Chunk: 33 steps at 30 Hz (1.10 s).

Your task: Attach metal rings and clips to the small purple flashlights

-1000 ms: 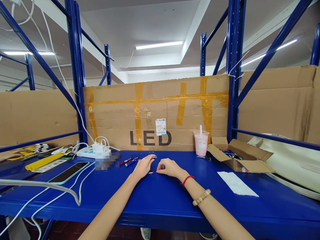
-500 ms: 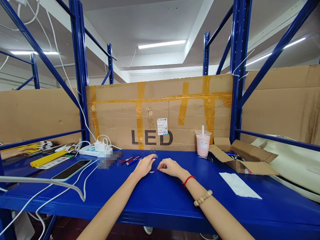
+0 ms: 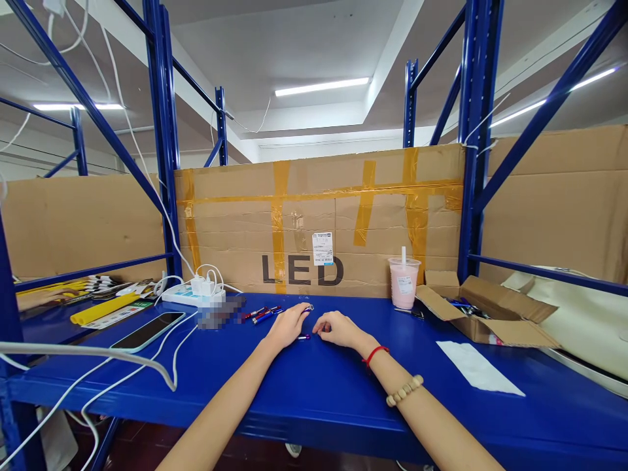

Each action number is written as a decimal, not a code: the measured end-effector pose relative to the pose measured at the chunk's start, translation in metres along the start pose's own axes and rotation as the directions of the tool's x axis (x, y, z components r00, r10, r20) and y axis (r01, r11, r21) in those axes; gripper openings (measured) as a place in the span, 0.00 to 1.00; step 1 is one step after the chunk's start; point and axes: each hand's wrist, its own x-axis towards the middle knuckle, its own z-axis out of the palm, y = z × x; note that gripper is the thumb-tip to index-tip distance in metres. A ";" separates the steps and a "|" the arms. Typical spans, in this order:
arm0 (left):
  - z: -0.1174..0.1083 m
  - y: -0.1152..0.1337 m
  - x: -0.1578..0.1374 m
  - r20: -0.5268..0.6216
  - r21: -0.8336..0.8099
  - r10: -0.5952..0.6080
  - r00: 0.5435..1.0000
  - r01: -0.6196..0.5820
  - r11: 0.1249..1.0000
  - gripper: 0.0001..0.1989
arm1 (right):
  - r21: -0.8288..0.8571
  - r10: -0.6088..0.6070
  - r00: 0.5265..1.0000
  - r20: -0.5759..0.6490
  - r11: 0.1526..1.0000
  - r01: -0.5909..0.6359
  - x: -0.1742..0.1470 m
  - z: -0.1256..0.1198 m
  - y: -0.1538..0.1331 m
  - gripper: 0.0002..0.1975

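My left hand (image 3: 288,325) is over the blue tabletop with its fingers closed. A small silvery end (image 3: 309,308) shows at its fingertips; the rest of that piece is hidden. Just right of it, my right hand (image 3: 339,328) hovers low with curled fingers and the thumb against them. Whatever it may hold is too small or hidden to make out. A purple pen-like piece (image 3: 304,337) lies between the hands, partly under the left one. Several red and blue pens (image 3: 265,314) lie on the table, left of my left hand.
A pink drink cup (image 3: 404,284) and an open carton (image 3: 490,314) of pens stand right, near a white paper sheet (image 3: 478,367). Left are a phone (image 3: 147,331), a power strip (image 3: 189,297) and white cables. Another person's hand (image 3: 49,297) is at far left.
The view has shifted slightly, so everything sits a little further right. Both hands keep nearly the same pose, and nothing is visibly taken up or let go.
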 end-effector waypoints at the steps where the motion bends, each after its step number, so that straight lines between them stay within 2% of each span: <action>1: 0.000 0.000 0.000 -0.003 0.004 0.000 1.000 0.000 1.000 0.13 | 0.000 0.002 1.000 -0.001 1.000 -0.002 0.000 0.000 -0.001 0.14; 18: -0.001 0.002 -0.002 0.001 0.001 -0.021 1.000 0.021 1.000 0.16 | -0.013 -0.016 1.000 0.012 1.000 0.016 0.002 0.002 0.002 0.12; 24: -0.001 0.004 -0.002 0.057 0.003 -0.046 0.997 0.046 0.999 0.14 | 0.001 -0.035 0.999 0.004 0.999 0.035 0.003 0.003 0.004 0.12; 33: 0.001 -0.003 -0.003 0.036 0.015 -0.038 0.999 0.037 0.999 0.15 | 0.003 -0.023 1.000 0.014 1.000 0.023 0.003 0.003 0.005 0.12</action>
